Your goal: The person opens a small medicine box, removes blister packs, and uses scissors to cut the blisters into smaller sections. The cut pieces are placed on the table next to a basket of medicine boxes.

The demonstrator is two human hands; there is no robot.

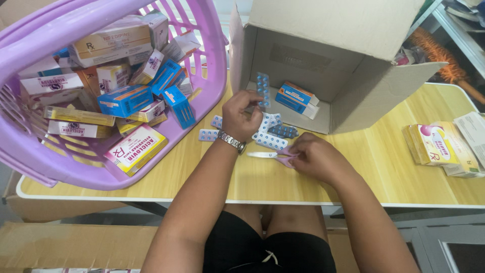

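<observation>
My left hand [241, 114], with a metal watch on its wrist, holds up a blue blister strip of pills [262, 89] in front of the open cardboard box [353, 101]. On the table, my right hand [314, 155] grips the pink handles of small scissors [270, 155], whose blades point left. Several more blister strips [270, 132] lie on the wooden table between my hands. A blue and orange medicine box [296, 99] lies inside the cardboard box.
A tilted purple plastic basket [202, 96] full of medicine boxes fills the left side. Yellow and white medicine boxes [434, 144] lie at the table's right edge. The table's white front edge [242, 199] runs just above my lap.
</observation>
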